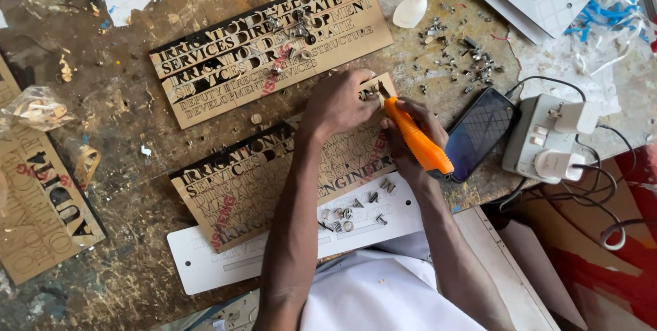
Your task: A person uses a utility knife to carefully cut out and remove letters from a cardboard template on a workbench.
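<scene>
We look down from our own head at a scarred, paint-flecked workbench (130,105). Our right hand (410,136) has its fingers wrapped tight round an orange utility knife (416,141), the blade tip meeting the top right corner of a brown card stencil (274,180) cut with rows of lettering. Our left hand (339,102) lies palm down on that same corner, fingers curled together and pressing the card flat just beside the blade. We judge the step in hand to be picking or trimming a small letter out of the stencil; the next move calls for a short, steady stroke with the left fingertips kept out of the blade's line. A second lettered stencil (270,47) lies further up the bench, well apart, and a white plastic plate (274,245) with a few loose cut letters sits just below the one we work on. To our right rest a dark phone (479,133) and a grey power strip (547,136) with white plugs.
</scene>
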